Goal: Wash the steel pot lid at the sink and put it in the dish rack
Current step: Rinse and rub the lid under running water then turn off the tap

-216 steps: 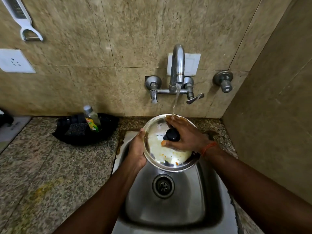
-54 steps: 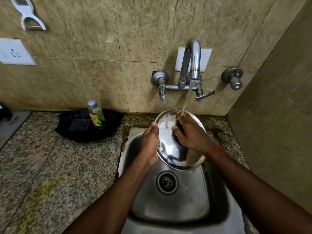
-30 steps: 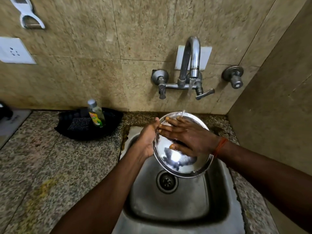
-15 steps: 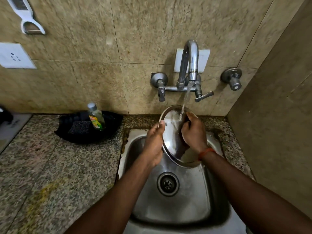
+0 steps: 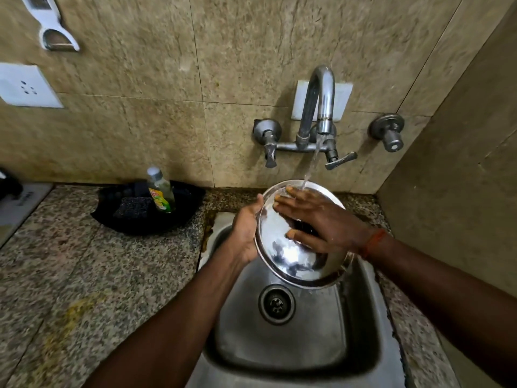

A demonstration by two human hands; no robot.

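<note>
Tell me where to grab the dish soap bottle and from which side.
Grip the dish soap bottle around its upper body below the cap, coming from the front-right: it stands upright in the black tray, wall behind, scrub pad at its left.

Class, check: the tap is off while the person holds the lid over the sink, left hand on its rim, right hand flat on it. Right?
Wrong: the tap runs; the head view shows water falling onto the lid. The left hand, right hand and sink are as stated.
</note>
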